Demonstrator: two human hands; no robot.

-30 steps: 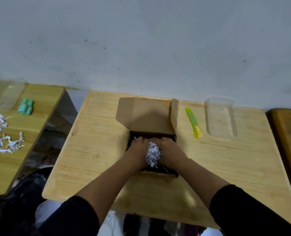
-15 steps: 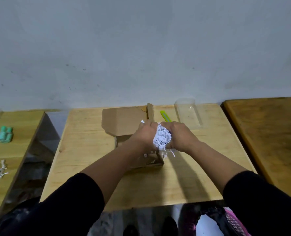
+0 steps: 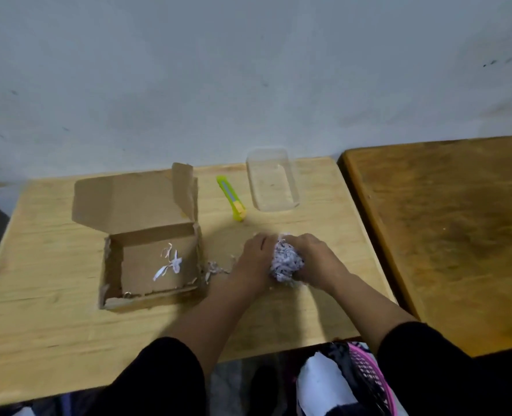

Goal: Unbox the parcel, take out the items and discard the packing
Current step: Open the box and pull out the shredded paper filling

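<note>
Your left hand (image 3: 253, 262) and right hand (image 3: 311, 261) are both cupped round the wad of shredded paper (image 3: 287, 262), pressing it together just over the desk (image 3: 323, 211), right of the open box (image 3: 151, 250). Judging by looks it's light, soft and loose, so it sheds if squeezed unevenly; keep both palms on opposite sides and support from below. A few stray strips (image 3: 169, 264) sit in the box, more on the desk beside it. The pink basket (image 3: 368, 373) below looks like the discard spot.
</note>
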